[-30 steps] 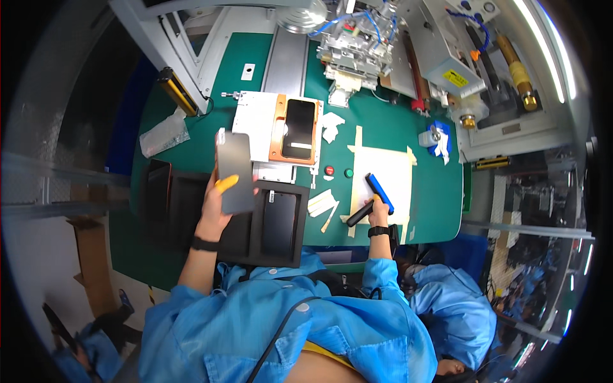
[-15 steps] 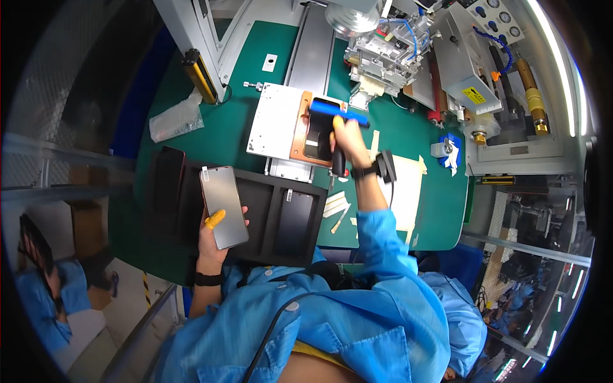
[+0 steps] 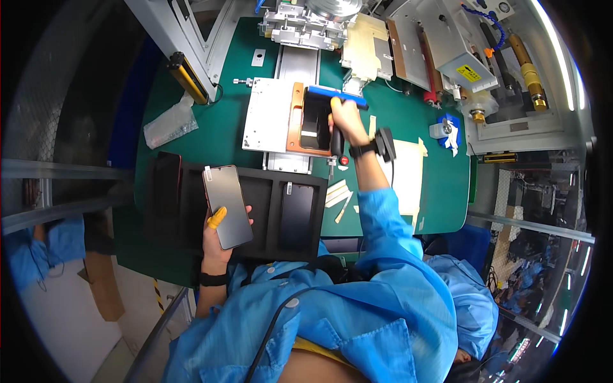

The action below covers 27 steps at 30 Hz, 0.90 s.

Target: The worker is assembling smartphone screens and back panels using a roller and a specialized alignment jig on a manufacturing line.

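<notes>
My left hand (image 3: 216, 239) grips a smartphone (image 3: 228, 207) by its sides, grey screen up, with a small white tab at its top corner. A yellow finger cot covers the thumb. My right hand (image 3: 347, 121) is closed round the black handle of a hand roller (image 3: 335, 97) with a blue cylinder. That roller lies across the far end of a dark phone (image 3: 313, 127) seated in an orange-brown frame (image 3: 295, 121). Whether the cylinder touches the phone I cannot tell. The frame rests on a white fixture plate (image 3: 263, 115).
A black foam tray (image 3: 260, 191) in front of me holds another phone (image 3: 297, 214). Beyond the fixture, a metal rail (image 3: 299, 67) leads to a machine assembly (image 3: 300, 29). Bubble wrap (image 3: 171, 126) lies left; white strips (image 3: 338, 193) and a blue container (image 3: 450, 131) lie right.
The machine assembly has shifted left and away to the rail's far end, baring a tan plate. My right hand keeps the roller near the phone's far end; my left hand still holds its phone.
</notes>
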Available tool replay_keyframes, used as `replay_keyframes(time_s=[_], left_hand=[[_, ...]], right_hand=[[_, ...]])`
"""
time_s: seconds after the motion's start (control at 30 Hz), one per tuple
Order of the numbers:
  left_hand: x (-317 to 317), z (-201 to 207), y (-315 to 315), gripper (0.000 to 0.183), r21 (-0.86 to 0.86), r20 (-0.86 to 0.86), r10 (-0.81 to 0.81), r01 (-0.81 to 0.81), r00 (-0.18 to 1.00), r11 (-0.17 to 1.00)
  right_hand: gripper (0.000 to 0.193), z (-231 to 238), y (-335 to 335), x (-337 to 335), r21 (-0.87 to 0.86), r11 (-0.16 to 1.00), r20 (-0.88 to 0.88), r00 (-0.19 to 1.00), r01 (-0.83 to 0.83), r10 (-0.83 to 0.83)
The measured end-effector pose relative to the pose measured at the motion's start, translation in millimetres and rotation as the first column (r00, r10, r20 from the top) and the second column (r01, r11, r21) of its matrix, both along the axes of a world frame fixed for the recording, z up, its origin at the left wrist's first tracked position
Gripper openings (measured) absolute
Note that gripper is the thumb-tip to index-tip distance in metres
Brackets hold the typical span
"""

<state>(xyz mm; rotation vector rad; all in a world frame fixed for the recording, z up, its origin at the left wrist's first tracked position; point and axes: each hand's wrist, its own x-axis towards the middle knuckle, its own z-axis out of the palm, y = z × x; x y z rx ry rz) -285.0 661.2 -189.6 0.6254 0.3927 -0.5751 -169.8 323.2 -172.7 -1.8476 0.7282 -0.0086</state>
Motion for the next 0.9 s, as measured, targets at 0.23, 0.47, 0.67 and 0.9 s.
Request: replay_keyframes(time_s=[0.23, 0.47, 0.67, 0.9], left_hand=[[-5.4, -1.3, 0.8, 0.030, 0.217, 0.056, -0.084, 0.070, 0.995, 0.974], [-13.1, -39.5, -4.9, 0.033, 0.740, 0.213, -0.469, 0.172, 0.857, 0.650], [-28.4, -15.7, -23.7, 0.060, 0.935, 0.319, -0.700, -0.334, 0.639, 0.121], [-15.1, 15.7, -86.6, 0.039, 0.448, 0.432, -0.566, 0.377, 0.702, 0.810]], right_hand=[[0.029, 6.1, 25.0, -86.1, 0.052, 0.995, -0.061, 0.994, -0.085, 0.088], [0.034, 2.6, -28.7, 24.8, 0.167, 0.986, 0.096, 0.995, -0.022, 0.005], [0.033, 1.7, 23.0, -35.0, -0.016, 0.989, 0.035, 0.989, -0.145, 0.145], [0.023, 27.9, 96.7, -111.5, 0.359, 0.910, 0.048, 0.978, -0.206, 0.202]])
